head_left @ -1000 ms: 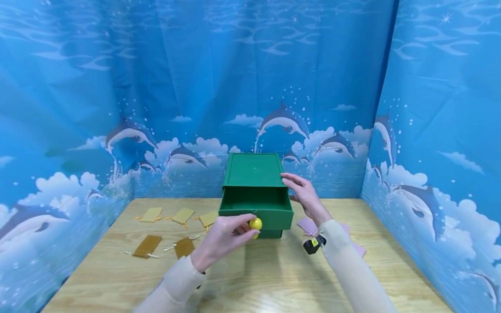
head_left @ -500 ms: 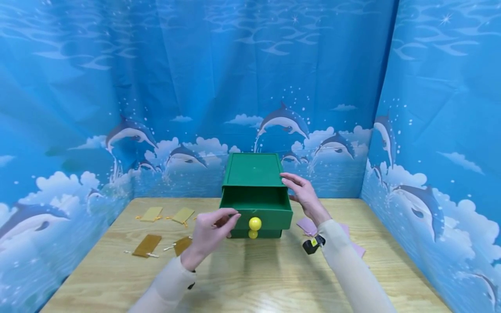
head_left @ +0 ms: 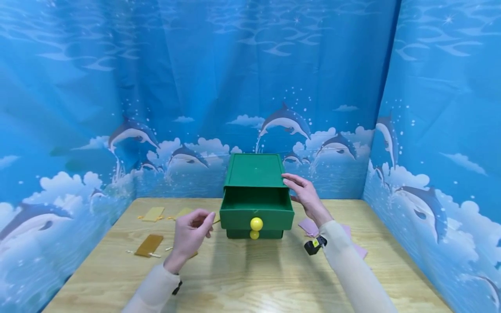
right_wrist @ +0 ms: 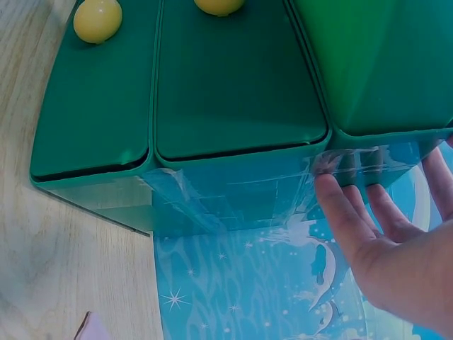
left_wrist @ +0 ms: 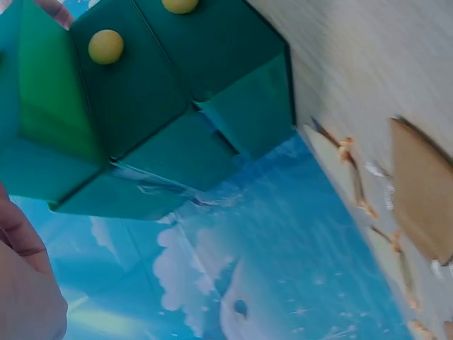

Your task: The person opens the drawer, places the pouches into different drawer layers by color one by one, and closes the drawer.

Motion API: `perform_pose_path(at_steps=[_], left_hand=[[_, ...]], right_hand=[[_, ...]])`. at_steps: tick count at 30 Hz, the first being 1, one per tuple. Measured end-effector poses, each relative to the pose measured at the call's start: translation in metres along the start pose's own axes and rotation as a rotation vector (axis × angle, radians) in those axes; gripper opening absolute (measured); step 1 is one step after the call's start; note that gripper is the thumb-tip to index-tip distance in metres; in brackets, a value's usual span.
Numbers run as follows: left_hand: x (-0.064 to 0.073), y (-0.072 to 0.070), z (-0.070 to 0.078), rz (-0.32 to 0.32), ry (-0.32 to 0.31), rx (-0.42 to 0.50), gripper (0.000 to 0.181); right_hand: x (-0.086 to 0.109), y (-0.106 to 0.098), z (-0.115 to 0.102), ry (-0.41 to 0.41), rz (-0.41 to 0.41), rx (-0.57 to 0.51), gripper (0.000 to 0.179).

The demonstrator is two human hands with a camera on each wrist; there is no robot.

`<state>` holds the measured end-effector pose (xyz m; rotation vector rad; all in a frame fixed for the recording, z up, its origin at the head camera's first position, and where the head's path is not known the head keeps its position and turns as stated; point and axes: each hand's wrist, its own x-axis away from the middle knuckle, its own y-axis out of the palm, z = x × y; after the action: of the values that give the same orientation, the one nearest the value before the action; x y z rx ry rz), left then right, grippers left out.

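A green cabinet [head_left: 255, 169] with stacked drawers stands at the back of the table. Its top drawer [head_left: 256, 219] is pulled out, with a bare interior and a yellow ball knob [head_left: 256, 224] on its front. Lower drawers with yellow knobs [right_wrist: 98, 20] are closed in the right wrist view. My right hand [head_left: 307, 198] rests straight fingertips on the cabinet's right side, near its upper edge. To the left of the drawer, my left hand [head_left: 192, 234] hangs in the air, fingers loosely curled around nothing. It overlaps a brown pouch [head_left: 194, 254] and a yellowish pouch [head_left: 184, 212].
Left on the wooden table [head_left: 250, 278] lie another yellowish drawstring pouch [head_left: 153, 214] and a brown one [head_left: 148, 245] with white cords. Pink pouches [head_left: 308, 227] lie at the right, partly under my right forearm in this view. A blue dolphin-print curtain [head_left: 188, 87] surrounds the table.
My left hand has let go of the top drawer's yellow knob and moved left over the pouches. The right hand stays at the cabinet's side; the drawer remains pulled out.
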<state>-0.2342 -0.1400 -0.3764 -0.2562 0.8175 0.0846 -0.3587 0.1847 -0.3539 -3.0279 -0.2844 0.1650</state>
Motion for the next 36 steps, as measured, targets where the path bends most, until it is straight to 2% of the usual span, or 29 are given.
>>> perform_pose_path(at_steps=[4,8,11,14,21,27,31,36], left_hand=[[0.001,-0.008,-0.006,0.023,-0.094,0.004,0.014],[0.002,-0.014,-0.026,0.026,-0.185,0.019,0.015],[0.001,-0.021,-0.044,-0.001,-0.244,0.034,0.017],[-0.002,-0.029,-0.053,-0.065,-0.306,0.044,0.021],[-0.011,-0.050,-0.070,-0.292,-0.493,0.023,0.029],[-0.013,-0.063,-0.085,-0.335,-0.616,-0.007,0.031],[-0.014,-0.070,-0.096,-0.360,-0.651,-0.047,0.031],[-0.012,-0.076,-0.113,-0.412,-0.620,-0.123,0.025]], right_hand=[[0.000,0.002,0.000,-0.004,-0.015,-0.006,0.054],[-0.001,0.002,0.001,-0.001,-0.016,-0.004,0.053],[-0.001,0.002,0.001,-0.003,-0.019,-0.006,0.053],[-0.001,0.002,0.001,-0.005,-0.020,-0.011,0.053],[0.001,0.002,0.001,-0.001,-0.012,-0.012,0.053],[0.001,0.001,0.000,-0.003,-0.013,-0.009,0.054],[0.001,0.000,-0.001,-0.005,-0.014,-0.015,0.054],[0.001,-0.001,-0.001,-0.004,-0.012,-0.024,0.054]])
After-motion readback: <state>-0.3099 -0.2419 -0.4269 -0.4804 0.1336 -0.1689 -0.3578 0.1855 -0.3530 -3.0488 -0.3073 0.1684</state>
